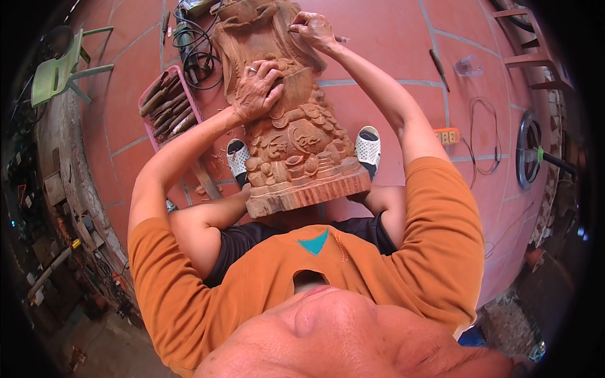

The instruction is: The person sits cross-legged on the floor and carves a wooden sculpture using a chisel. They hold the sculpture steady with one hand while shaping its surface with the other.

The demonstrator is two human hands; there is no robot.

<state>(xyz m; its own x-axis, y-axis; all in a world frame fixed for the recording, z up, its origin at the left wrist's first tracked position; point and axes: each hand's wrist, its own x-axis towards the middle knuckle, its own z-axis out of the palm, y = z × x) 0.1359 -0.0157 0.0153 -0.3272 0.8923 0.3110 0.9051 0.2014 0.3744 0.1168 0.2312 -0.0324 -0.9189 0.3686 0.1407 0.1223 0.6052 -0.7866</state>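
Observation:
A large reddish-brown wood carving [302, 138] lies lengthwise between my feet, its flat base nearest me and its surface cut with coins, rounded shapes and folds. My left hand [257, 91] rests on its left middle part, fingers spread over the relief and a ring on one of them. Farther up, at the carving's upper right edge, my right hand [312, 30] is closed around a slim carving tool [343, 40]. One end of that tool sticks out past my wrist; most of it is hidden by the hand.
On the left a pink basket [142, 104] holds several wooden-handled tools, near a corded power tool [186, 47] and a green chair [53, 79]. To the right lie a long thin tool [438, 68], a plastic cup [468, 66], an orange power socket [447, 136] and a loose cord [495, 126].

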